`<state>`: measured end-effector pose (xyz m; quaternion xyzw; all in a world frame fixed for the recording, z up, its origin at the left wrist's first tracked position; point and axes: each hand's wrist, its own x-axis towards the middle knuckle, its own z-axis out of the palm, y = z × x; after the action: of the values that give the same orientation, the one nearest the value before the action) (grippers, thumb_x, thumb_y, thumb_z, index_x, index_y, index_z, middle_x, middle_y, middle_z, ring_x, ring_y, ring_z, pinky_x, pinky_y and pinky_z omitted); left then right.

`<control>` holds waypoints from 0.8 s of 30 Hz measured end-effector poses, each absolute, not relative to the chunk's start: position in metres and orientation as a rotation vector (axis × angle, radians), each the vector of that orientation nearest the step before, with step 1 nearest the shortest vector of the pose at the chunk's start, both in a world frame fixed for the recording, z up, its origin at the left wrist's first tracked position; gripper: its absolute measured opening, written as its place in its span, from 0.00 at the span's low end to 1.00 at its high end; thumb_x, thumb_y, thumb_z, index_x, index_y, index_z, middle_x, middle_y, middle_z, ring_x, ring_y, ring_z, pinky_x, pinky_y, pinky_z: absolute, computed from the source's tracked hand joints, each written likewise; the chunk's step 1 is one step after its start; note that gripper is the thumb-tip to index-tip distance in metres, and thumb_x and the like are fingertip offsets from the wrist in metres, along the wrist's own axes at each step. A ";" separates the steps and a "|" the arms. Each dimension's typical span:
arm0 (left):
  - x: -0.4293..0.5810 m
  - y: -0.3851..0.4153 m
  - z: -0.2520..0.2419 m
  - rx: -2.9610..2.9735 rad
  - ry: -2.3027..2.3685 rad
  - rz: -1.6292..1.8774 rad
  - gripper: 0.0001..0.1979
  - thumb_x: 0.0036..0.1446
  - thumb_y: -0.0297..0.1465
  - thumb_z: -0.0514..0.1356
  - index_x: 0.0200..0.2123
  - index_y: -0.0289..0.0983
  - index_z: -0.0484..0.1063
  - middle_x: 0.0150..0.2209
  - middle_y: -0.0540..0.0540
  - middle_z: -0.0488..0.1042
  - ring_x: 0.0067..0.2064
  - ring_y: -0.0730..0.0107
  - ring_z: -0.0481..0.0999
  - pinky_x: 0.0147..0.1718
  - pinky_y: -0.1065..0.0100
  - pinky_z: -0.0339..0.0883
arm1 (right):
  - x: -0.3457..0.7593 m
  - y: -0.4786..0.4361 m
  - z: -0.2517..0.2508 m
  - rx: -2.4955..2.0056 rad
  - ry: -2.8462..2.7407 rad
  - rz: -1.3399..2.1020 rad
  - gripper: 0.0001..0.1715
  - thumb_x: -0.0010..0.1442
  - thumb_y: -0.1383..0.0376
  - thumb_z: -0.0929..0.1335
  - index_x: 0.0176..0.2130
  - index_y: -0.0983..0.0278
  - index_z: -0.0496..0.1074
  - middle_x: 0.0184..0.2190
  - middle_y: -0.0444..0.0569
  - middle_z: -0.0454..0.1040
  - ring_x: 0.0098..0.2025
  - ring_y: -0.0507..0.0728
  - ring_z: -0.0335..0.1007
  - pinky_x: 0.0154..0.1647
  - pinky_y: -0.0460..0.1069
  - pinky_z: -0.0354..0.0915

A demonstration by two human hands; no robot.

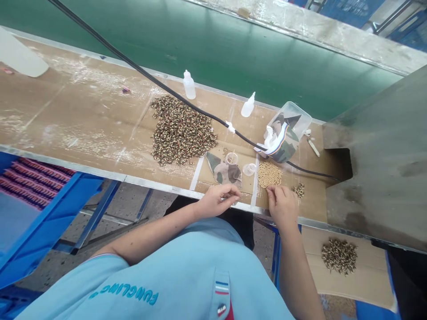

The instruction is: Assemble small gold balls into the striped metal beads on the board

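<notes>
My left hand (218, 198) rests at the near edge of the wooden bench (83, 120), fingers curled in a pinch on something too small to make out, just below a camouflage cloth patch (224, 171). My right hand (283, 205) has its fingers bunched at the near edge of a small pile of pale round beads (268, 174). A few dark patterned pieces (299, 190) lie just right of it. A large heap of the same patterned pieces (180, 131) lies to the left.
Two small squeeze bottles (189, 85) (248, 106), two tiny clear cups (231, 158), a clear tub of cloth (287, 131) and a black cable (140, 69) lie on the bench. A green conveyor belt (233, 53) runs behind. Blue crate (36, 209) left; cardboard with more pieces (339, 255) below right.
</notes>
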<state>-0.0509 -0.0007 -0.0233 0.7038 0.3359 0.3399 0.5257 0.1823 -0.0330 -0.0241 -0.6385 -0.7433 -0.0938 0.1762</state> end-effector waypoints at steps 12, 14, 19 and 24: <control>-0.046 0.001 -0.026 1.266 0.824 0.742 0.08 0.56 0.31 0.57 0.36 0.31 0.70 0.28 0.47 0.73 0.29 0.76 0.74 0.28 0.75 0.69 | 0.162 -0.039 -0.016 -1.694 -1.803 0.139 0.08 0.63 0.63 0.63 0.34 0.62 0.68 0.30 0.46 0.71 0.34 0.54 0.66 0.35 0.49 0.59; -0.044 0.002 -0.026 1.263 0.851 0.742 0.09 0.55 0.31 0.58 0.35 0.31 0.72 0.28 0.46 0.73 0.29 0.75 0.74 0.27 0.75 0.69 | 0.147 -0.040 -0.011 -1.638 -1.775 0.228 0.06 0.62 0.64 0.63 0.34 0.62 0.68 0.30 0.45 0.70 0.34 0.53 0.66 0.35 0.48 0.60; -0.041 0.004 -0.027 1.291 0.883 0.766 0.11 0.55 0.32 0.58 0.36 0.30 0.74 0.30 0.45 0.75 0.28 0.76 0.73 0.30 0.73 0.69 | 0.119 -0.038 -0.007 -1.530 -1.834 0.282 0.06 0.63 0.65 0.63 0.34 0.62 0.68 0.30 0.45 0.70 0.33 0.53 0.65 0.34 0.48 0.61; -0.041 0.004 -0.029 1.346 0.896 0.815 0.10 0.55 0.32 0.58 0.34 0.30 0.75 0.30 0.44 0.75 0.29 0.75 0.72 0.30 0.74 0.68 | 0.112 -0.037 -0.013 -1.520 -1.891 0.239 0.06 0.63 0.65 0.63 0.34 0.62 0.68 0.30 0.45 0.71 0.31 0.52 0.64 0.34 0.48 0.61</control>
<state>-0.0413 0.0036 -0.0292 0.5848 0.3893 0.3541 0.6174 0.1123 -0.0366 -0.0133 -0.5852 -0.7281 0.0919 0.3447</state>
